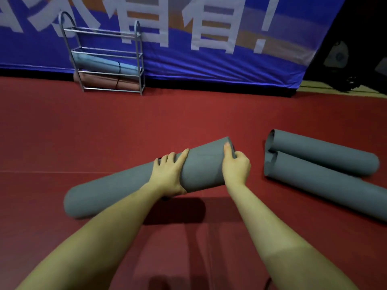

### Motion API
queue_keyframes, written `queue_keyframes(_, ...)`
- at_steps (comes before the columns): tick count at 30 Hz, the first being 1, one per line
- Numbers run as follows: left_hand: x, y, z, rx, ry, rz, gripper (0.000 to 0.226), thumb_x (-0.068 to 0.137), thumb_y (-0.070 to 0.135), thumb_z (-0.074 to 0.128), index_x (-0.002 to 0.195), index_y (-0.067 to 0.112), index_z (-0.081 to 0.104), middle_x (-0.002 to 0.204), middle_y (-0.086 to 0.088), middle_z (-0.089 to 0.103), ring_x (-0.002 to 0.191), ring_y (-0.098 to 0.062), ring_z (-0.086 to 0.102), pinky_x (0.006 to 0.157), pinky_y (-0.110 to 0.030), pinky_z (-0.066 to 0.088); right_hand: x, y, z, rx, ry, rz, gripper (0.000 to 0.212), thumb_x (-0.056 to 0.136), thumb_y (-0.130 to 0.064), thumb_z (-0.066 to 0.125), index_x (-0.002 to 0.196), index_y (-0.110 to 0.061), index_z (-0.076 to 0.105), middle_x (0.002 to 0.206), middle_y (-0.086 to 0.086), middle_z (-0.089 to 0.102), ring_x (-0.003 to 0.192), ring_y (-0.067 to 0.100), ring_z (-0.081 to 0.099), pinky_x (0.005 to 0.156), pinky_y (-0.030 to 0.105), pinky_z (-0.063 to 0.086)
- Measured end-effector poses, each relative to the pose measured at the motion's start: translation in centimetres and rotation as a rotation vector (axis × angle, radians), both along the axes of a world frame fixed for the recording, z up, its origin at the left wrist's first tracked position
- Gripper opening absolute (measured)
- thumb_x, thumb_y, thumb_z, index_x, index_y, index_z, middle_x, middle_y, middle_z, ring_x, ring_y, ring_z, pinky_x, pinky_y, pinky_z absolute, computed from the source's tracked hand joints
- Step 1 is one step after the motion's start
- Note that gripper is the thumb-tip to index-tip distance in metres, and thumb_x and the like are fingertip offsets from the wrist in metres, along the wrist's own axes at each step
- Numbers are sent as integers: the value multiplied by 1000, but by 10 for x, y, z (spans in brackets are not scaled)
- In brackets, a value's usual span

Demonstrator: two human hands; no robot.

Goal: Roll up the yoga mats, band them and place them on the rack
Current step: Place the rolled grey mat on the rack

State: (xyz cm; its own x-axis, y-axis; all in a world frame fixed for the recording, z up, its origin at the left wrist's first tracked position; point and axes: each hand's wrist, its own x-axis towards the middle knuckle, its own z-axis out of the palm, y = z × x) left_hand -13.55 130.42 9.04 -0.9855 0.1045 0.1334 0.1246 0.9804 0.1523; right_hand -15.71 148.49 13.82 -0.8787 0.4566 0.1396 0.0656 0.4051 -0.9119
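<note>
Rolled grey mat (146,181) at frame centre, tilted, right end raised off the red floor (104,126), shadow beneath. Left hand (169,174) wrapped around its middle, dark band just visible under the hand. Right hand (235,164) grasping the upper right end, thumb on top. Two more rolled grey mats (326,164) lie side by side on the floor at right, touching. Metal rack (109,55) upper left against a blue banner (209,59), holding a light blue roll (100,64) above a pink roll (104,81).
</note>
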Motion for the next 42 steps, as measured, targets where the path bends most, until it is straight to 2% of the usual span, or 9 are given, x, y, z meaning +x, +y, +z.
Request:
queue_keyframes(7,15,5,-81,-157,-295,-81,135,50,54,81,150,33,-7,138,-9,36,129,-30,36,108,-47,28,27,10,-107,3,-279,-51,46,97,-42,45,99,2,61,106,25,63,104,40,56,78,39,38)
queue_keyframes(10,16,14,-107,-223,-389,-130,135,54,49,83,150,31,-9,140,-11,35,130,-32,35,111,-49,25,38,11,-137,453,-234,-115,36,91,-27,55,119,-5,56,123,19,55,114,39,50,100,47,37)
queue_keyframes(12,16,22,-124,-256,-451,-161,134,55,47,84,151,26,-7,140,-10,34,130,-31,35,111,-49,24,39,11,-161,823,-69,46,48,78,-16,58,124,-7,55,128,14,54,118,34,51,110,49,28)
queue_keyframes(15,17,31,-154,-280,-456,-194,132,51,51,85,150,9,8,142,-8,35,129,-28,37,111,-40,27,41,4,-188,758,-213,490,51,81,-10,55,131,-4,51,136,12,52,131,27,43,117,39,10)
queue_keyframes(24,35,27,-217,-156,-488,-200,119,59,59,78,149,14,14,151,0,26,139,-20,23,114,-38,13,63,-2,-253,894,-530,789,68,86,-26,54,147,-13,27,151,5,29,141,22,21,118,37,5)
queue_keyframes(28,39,-11,-215,-161,-534,-145,139,56,65,77,151,10,-8,160,-7,-4,147,-28,-5,116,-51,3,66,-19,-263,938,-493,854,100,75,-36,67,152,-11,8,158,12,10,146,27,7,118,41,1)
queue_keyframes(32,49,-57,-218,-362,-545,-73,148,52,68,77,149,11,-19,159,-14,-7,146,-34,-4,113,-58,7,61,-51,-270,1101,-438,991,140,57,-61,79,150,-14,-15,158,20,-5,146,35,-4,118,50,0)
queue_keyframes(37,49,-65,-226,-439,-515,-63,149,49,64,81,149,16,-18,157,-20,-3,145,-37,2,109,-63,10,54,-85,-274,1268,-503,991,141,54,-67,78,150,-21,-13,155,25,6,144,39,4,111,66,5)
queue_keyframes(42,44,-68,-218,-430,-474,-91,136,43,64,82,147,12,11,139,-7,35,129,-26,34,103,-52,28,52,-88,-265,1286,-526,976,130,55,-66,78,150,-19,2,143,19,31,132,36,30,106,66,20)
